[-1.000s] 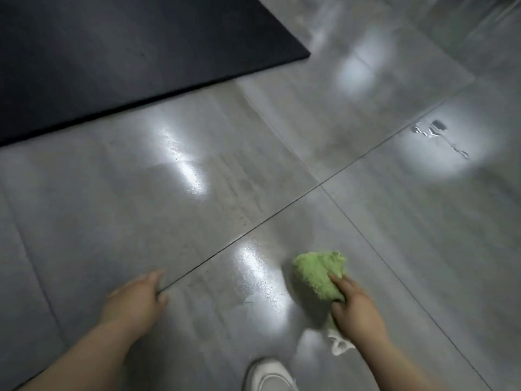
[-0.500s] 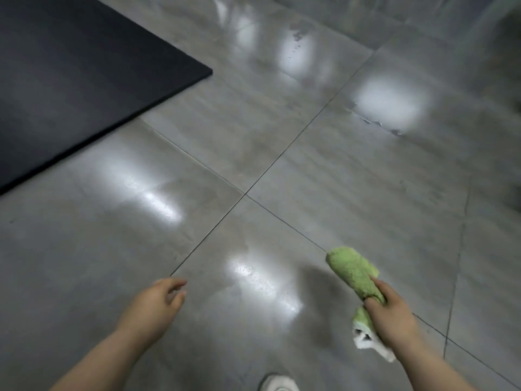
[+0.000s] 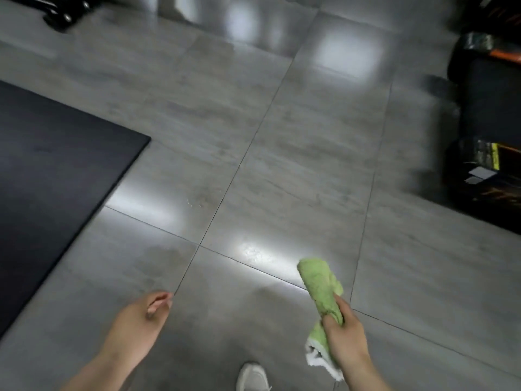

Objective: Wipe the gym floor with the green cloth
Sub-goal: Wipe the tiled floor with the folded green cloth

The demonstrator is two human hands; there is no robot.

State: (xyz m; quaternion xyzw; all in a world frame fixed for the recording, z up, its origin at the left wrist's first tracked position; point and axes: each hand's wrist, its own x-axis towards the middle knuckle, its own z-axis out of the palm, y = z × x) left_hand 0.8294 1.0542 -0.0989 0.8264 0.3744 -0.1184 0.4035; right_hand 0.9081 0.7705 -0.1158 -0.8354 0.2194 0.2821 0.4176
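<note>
My right hand (image 3: 345, 341) grips the green cloth (image 3: 320, 286), which is bunched into a roll and held up off the floor at the lower right; its white underside hangs below my fingers. My left hand (image 3: 138, 323) hovers at the lower left with loosely curled fingers and nothing in it. The grey tiled gym floor (image 3: 282, 153) is glossy, with bright light patches and a few small droplets near the middle.
A black rubber mat (image 3: 50, 179) covers the floor at the left. Dark gym equipment with orange trim (image 3: 490, 131) stands along the right edge, and dark dumbbells (image 3: 64, 12) lie at the top left. My white shoe (image 3: 252, 378) shows at the bottom edge.
The cloth has been lifted from the floor and now hangs rolled in my right hand. The view has swung up and right, so the black mat slid left and equipment came into view.
</note>
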